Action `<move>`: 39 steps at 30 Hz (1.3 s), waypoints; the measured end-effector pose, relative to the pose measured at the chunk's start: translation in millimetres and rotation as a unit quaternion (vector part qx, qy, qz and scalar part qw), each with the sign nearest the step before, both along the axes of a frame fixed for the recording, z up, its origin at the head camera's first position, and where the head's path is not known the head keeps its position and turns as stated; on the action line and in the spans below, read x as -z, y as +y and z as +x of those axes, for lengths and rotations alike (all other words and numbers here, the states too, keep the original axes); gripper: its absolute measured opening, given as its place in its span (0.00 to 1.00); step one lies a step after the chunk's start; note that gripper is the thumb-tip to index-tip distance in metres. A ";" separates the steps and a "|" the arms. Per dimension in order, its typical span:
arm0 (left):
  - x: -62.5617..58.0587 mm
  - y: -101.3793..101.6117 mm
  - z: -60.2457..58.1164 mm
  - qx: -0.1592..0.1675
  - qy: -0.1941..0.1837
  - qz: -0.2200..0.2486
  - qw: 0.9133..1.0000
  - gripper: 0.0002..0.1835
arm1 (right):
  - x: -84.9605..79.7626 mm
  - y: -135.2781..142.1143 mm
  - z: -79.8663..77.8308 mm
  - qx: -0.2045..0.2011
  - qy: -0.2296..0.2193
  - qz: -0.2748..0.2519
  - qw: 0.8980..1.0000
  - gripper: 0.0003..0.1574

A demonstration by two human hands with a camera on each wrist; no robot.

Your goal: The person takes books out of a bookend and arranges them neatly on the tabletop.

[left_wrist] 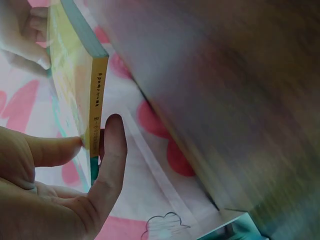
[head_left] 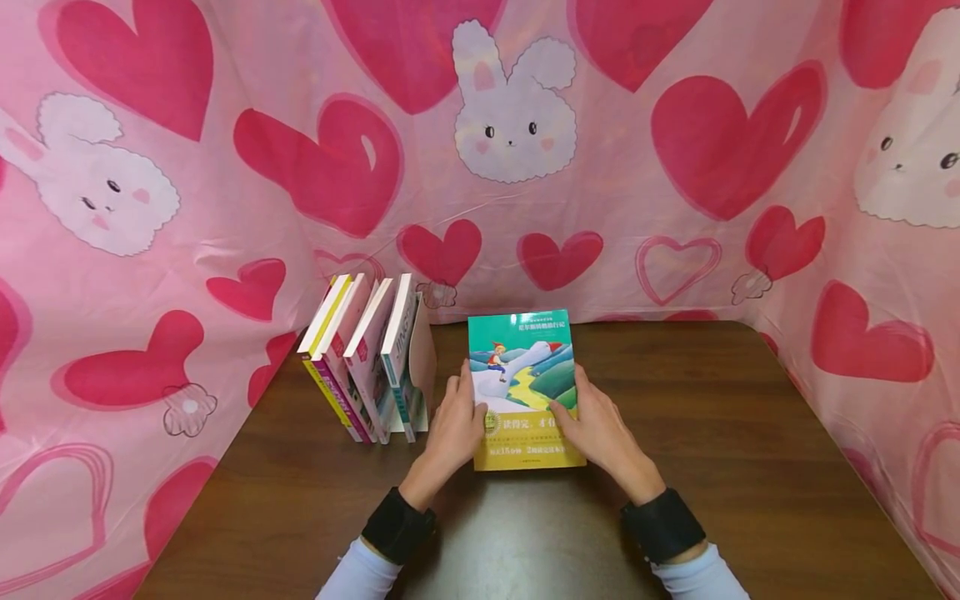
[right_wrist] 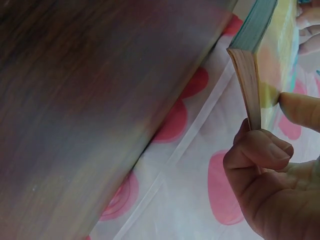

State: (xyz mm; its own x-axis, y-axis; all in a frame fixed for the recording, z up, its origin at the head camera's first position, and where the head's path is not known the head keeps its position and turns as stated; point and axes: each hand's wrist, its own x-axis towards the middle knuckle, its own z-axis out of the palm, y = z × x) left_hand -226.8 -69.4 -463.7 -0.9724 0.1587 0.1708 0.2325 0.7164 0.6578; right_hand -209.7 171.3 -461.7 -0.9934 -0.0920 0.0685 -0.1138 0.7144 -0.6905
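The book is above the table, clamped at both side edges by the left hand and right hand; we see thumbs on its front, but the head view hides most fingers behind it. Each wrist view cuts off the opposite hand. To the left, upright books partly block a pale panel.
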 end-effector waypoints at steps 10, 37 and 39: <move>5.9 7.3 -8.6 0.009 -0.016 -0.022 1.000 0.41 | 3.2 2.4 -1.0 0.012 -0.026 0.008 1.000 0.51; 12.0 29.1 -19.5 -0.006 -0.088 -0.089 0.992 0.45 | 13.3 6.9 -2.2 0.052 -0.041 0.057 0.996 0.45; 11.5 29.9 -20.4 -0.004 -0.091 -0.096 0.991 0.45 | 13.2 7.1 -2.7 0.053 -0.045 0.063 0.996 0.47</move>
State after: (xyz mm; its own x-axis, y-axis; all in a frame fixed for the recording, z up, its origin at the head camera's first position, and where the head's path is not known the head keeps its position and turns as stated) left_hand -247.1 -39.6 -475.2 -0.9857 0.1636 -0.0410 0.1158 0.8334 0.5404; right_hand -212.4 178.4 -474.9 -0.9996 0.0115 -0.0266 0.0251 0.8008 -0.5984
